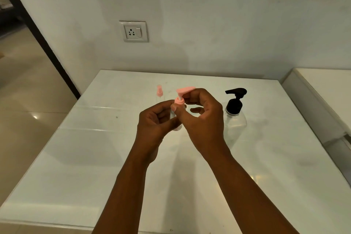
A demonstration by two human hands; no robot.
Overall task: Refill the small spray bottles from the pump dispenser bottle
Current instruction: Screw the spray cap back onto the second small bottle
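While the left hand (pixel 157 119) curls round the clear body of a small bottle (pixel 175 118) held above the middle of the white table (pixel 95 157), the right hand (pixel 204 118) pinches its pink pump top (pixel 183 94) at the collar, apparently unscrewing it. A second small spray bottle (pixel 159 94) stands upright on the far left, well apart from the black-topped pump dispenser bottle (pixel 235 112) standing on the right, near the right hand. The likely trouble: the clear body is slippery and mostly hidden in the fingers, so a hard twist could tip it or make it slip. The right elbow, swinging out, could also knock the dispenser over.
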